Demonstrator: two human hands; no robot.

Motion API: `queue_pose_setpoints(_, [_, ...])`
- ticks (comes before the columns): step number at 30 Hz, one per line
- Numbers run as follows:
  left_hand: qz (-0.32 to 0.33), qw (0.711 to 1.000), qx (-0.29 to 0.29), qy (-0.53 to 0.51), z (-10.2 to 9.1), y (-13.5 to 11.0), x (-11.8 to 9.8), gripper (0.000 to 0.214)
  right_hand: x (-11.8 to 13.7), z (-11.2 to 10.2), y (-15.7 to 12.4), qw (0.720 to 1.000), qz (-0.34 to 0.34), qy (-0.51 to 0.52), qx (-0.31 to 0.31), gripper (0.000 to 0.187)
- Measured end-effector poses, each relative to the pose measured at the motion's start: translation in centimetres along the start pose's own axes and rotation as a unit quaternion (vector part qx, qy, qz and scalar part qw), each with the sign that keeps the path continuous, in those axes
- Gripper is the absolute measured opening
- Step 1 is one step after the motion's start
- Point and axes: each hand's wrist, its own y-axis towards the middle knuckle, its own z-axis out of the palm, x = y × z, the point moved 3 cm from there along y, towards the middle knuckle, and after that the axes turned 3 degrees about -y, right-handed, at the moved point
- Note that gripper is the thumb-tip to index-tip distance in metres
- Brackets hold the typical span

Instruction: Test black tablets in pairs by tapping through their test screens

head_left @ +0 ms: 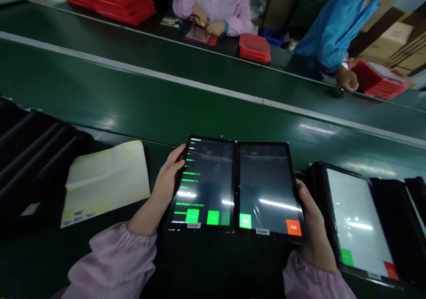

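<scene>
Two tablets are held side by side in front of me, their inner edges touching or nearly so. My left hand (168,175) grips the outer edge of the left tablet (209,183), whose dark screen carries green text lines and green buttons. Around the outer edge of the right tablet (266,179) my right hand (311,214) is closed. That dark screen shows a green button at lower left and an orange "Fail" button at lower right. Small labels sit on both lower bezels. The fingers beneath the tablets are hidden.
A creased paper sheet (108,179) lies to the left, near black sleeves or cases (33,148). At right stands another tablet (359,214) with a white screen. Across the green conveyor (149,95), a person in pink (216,1) and one in blue (333,28) work near red stacks (254,48).
</scene>
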Motion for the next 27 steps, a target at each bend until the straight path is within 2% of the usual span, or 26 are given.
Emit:
queue_pose_setpoints(2, [0.017,1.0,0.001,0.014,0.0,0.1,-0.1,0.066,0.7,0.5,-0.7,0.997,0.054,0.053,0.01,0.07])
queue_pose_setpoints(5, [0.022,0.999,0.018,0.021,0.1,0.2,0.0,0.069,1.5,0.8,-1.1,0.99,0.108,0.088,-0.008,0.089])
queue_pose_setpoints(7, [0.019,0.999,0.026,0.016,0.1,0.2,0.2,0.069,1.8,0.2,-1.2,0.99,0.109,0.079,-0.033,0.095])
queue_pose_setpoints(11, [0.029,0.999,0.033,0.019,0.0,0.2,0.8,0.061,2.1,-1.9,-1.9,0.991,0.105,0.035,-0.07,0.087])
queue_pose_setpoints(13, [0.033,0.999,0.031,0.019,0.0,0.3,1.0,0.058,2.2,-2.6,-2.3,0.987,0.112,0.011,-0.116,0.088])
queue_pose_setpoints(15, [0.033,0.999,0.031,0.016,0.1,0.3,1.2,0.055,2.7,-2.3,-2.8,0.981,0.101,0.004,-0.163,0.087])
queue_pose_setpoints(17, [0.028,0.999,0.033,0.015,0.3,0.3,1.3,0.054,3.3,-0.7,-3.1,0.985,0.075,0.007,-0.156,0.084])
queue_pose_setpoints(21, [0.015,0.999,0.027,0.017,0.5,0.0,1.4,0.054,3.8,4.0,-3.4,0.997,0.052,0.011,-0.053,0.087])
queue_pose_setpoints(25, [0.0,0.999,0.019,0.028,0.3,-0.8,1.0,0.052,3.1,7.9,-3.5,0.994,0.099,-0.006,0.048,0.099])
queue_pose_setpoints(27, [-0.004,0.999,0.018,0.038,0.1,-1.2,0.6,0.051,3.0,9.3,-3.7,0.99,0.114,-0.016,0.078,0.101])
